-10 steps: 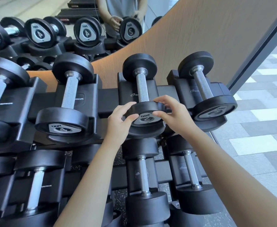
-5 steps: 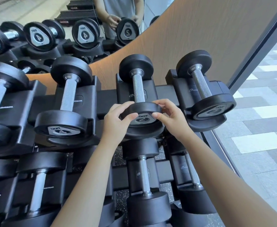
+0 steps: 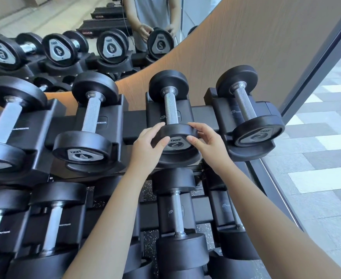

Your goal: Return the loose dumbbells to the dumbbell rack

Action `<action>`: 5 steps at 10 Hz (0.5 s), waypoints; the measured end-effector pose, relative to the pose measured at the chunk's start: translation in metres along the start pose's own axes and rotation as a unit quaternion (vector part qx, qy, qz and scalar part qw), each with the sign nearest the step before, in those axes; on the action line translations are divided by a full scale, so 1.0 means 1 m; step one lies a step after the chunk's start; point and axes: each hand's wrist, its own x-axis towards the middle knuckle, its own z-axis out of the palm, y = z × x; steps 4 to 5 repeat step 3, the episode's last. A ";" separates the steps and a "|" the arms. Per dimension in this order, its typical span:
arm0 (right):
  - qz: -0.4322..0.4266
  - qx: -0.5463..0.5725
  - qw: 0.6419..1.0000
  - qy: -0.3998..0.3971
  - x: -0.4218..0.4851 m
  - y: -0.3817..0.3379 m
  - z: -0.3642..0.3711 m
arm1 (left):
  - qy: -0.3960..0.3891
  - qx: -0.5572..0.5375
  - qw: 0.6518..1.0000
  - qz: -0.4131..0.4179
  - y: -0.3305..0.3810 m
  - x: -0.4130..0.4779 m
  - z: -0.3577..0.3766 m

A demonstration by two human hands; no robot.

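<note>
Black dumbbell (image 3: 171,109) on rack (image 3: 134,122), L hand (image 3: 148,144) & R hand (image 3: 206,142) gripping end.

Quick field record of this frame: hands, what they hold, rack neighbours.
left hand: grips near head of held dumbbell
right hand: grips same head, opposite side
held dumbbell: marked 2, lying in top-row cradle of rack
left neighbour: dumbbell marked 4, racked
right neighbour: second dumbbell marked 2, racked
</note>
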 end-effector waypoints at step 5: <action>-0.047 -0.215 0.976 0.011 -0.037 -0.013 -0.018 | 0.010 0.075 0.997 -0.004 0.023 -0.044 0.002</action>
